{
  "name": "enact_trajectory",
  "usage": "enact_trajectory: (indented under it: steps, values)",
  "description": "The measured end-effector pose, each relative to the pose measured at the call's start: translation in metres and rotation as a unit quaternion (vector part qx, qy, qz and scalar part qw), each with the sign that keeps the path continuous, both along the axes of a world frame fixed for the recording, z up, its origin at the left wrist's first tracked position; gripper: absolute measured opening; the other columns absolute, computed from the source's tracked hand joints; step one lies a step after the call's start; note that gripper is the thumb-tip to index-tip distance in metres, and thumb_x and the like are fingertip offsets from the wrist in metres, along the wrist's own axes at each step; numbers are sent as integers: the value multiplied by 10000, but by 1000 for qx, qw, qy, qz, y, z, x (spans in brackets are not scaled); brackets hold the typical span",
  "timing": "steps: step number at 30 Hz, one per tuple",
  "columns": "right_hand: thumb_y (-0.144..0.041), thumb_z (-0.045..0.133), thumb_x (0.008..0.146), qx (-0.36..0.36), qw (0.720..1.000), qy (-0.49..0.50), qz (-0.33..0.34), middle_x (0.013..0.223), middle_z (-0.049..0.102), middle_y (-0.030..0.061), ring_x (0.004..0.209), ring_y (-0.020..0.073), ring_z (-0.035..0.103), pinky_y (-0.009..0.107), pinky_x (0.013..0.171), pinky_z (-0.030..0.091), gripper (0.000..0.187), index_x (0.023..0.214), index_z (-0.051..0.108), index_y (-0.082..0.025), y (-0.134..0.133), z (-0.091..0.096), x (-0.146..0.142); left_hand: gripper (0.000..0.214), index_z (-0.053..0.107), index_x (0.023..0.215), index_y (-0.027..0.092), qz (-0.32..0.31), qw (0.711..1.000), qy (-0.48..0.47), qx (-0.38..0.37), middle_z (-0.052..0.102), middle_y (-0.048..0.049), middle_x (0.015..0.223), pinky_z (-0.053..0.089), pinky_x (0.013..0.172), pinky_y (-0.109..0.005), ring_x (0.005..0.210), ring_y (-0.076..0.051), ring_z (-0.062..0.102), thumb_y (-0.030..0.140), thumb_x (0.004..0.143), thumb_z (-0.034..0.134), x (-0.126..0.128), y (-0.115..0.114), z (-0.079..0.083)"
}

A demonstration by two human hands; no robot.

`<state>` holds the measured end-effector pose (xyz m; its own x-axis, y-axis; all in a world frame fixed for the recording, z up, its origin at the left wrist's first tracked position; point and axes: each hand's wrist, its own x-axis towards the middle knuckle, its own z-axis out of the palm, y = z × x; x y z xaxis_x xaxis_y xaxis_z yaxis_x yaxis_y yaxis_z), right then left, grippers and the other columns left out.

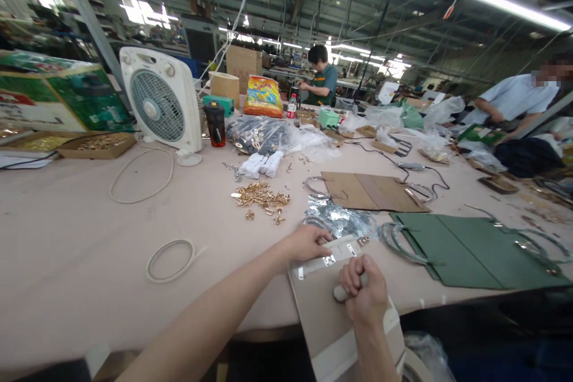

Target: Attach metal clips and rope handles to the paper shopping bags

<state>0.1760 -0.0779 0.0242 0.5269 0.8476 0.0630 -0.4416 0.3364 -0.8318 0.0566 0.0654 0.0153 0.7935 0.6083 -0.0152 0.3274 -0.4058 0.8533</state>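
A beige bag panel (317, 304) lies at the table's front edge, tilted and partly overhanging. Along its top strip sit small silver metal plates (329, 261), and a metal clasp piece (363, 240) is at the far corner. My left hand (308, 243) grips the top edge, thumb on the face and fingers over the rim. Over the panel, my right hand (367, 292) is closed in a fist around a tool handle with a pale rounded end (340, 293); the tool's working end is hidden. Beyond the panel is a heap of silver metal plates (340, 215).
Gold-coloured hardware (259, 194) is piled mid-table. To the right lie a green bag piece (483, 250) and a brown one (376, 191), both with wrapped handles. A white fan (159, 98), a dark tumbler (215, 125) and a cable coil (170, 261) are leftward. Two people work farther back.
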Motion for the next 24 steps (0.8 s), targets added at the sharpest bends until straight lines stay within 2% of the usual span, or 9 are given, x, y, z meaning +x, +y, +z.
enact_trajectory:
  steps: [2, 4, 7, 9, 11, 13, 16, 21, 24]
  values:
    - [-401, 609, 965, 2, 1000, -3, -14, 498, 384, -90, 370, 53, 315, 187, 367, 254, 368, 677, 492, -204, 0, -6, -2, 364, 726, 1196, 186, 30, 999, -26, 6, 751, -27, 976, 507, 764, -256, 836, -168, 658, 272, 843, 737, -5, -9, 4]
    - [-384, 631, 951, 13, 999, -17, -30, 511, 401, -90, 375, 54, 333, 186, 372, 267, 335, 698, 505, -205, 0, -10, -4, 309, 712, 1190, 190, 91, 992, -79, 29, 736, -51, 1115, 520, 853, -278, 936, -171, 662, 212, 885, 666, -13, -20, 10]
    - [-377, 638, 947, 31, 998, -28, -39, 523, 404, -93, 375, 53, 335, 187, 371, 269, 320, 710, 507, -207, 0, -11, -4, 184, 722, 1061, 197, 220, 959, -163, 71, 716, -45, 1055, 529, 824, -285, 889, -161, 654, 182, 911, 618, -35, -43, 17]
    - [-374, 632, 953, 38, 998, -21, -43, 530, 402, -93, 376, 50, 330, 186, 369, 266, 325, 707, 502, -207, 0, -10, -4, 135, 721, 1013, 202, 258, 948, -171, 77, 689, -28, 987, 526, 765, -270, 821, -148, 638, 188, 902, 646, -55, -60, 20]
    - [-366, 630, 957, 39, 998, -13, -46, 535, 403, -92, 376, 47, 330, 185, 368, 266, 329, 702, 499, -204, 1, -10, -3, 191, 723, 1048, 214, 234, 958, -148, 79, 663, -21, 991, 531, 762, -272, 813, -147, 627, 191, 858, 720, -74, -77, 19]
    - [-362, 632, 958, 41, 998, -10, -51, 537, 404, -92, 375, 45, 329, 183, 366, 266, 327, 704, 502, -203, 1, -11, -3, 358, 716, 1144, 234, 193, 971, -115, 88, 647, -32, 1083, 545, 826, -294, 899, -168, 634, 185, 798, 795, -88, -92, 14]
    - [-374, 637, 957, 44, 998, -5, -52, 548, 404, -95, 375, 43, 324, 182, 366, 271, 317, 721, 513, -203, 1, -14, -1, 529, 686, 1266, 254, 171, 978, -83, 88, 604, -64, 1244, 559, 903, -326, 1042, -207, 630, 186, 764, 840, -94, -106, 0]
    - [-381, 646, 953, 46, 998, 13, -38, 560, 408, -96, 376, 37, 320, 181, 366, 272, 313, 731, 518, -201, 0, -18, 2, 381, 725, 1199, 240, 215, 972, -64, 72, 593, -55, 1185, 581, 870, -339, 927, -182, 644, 228, 829, 816, -84, -106, -18]
    - [-378, 647, 953, 50, 998, 18, -33, 556, 413, -96, 375, 38, 321, 179, 365, 274, 308, 734, 523, -200, 0, -18, 3, 345, 717, 1199, 219, 220, 968, -61, 107, 597, -64, 1182, 584, 889, -345, 940, -187, 655, 224, 863, 793, -81, -104, -21]
